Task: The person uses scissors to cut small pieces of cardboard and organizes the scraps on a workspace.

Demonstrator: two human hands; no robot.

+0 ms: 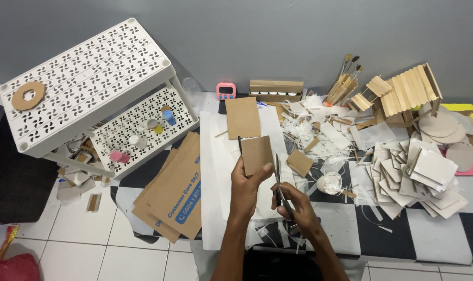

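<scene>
Left hand [245, 187], fingers clamped on a cardboard piece [256, 154], holds it upright for cutting. Right hand [293, 204], just right of it, grips scissors [279, 179], blades apparently open.

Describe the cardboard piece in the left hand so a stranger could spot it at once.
Start at the long white paper sheet down the middle of the checkered mat. Above its lower half the left hand holds up a small brown cardboard rectangle. Unlike the larger cardboard rectangle lying flat beyond it, this one is pinched between fingers, beside the scissors.
</scene>
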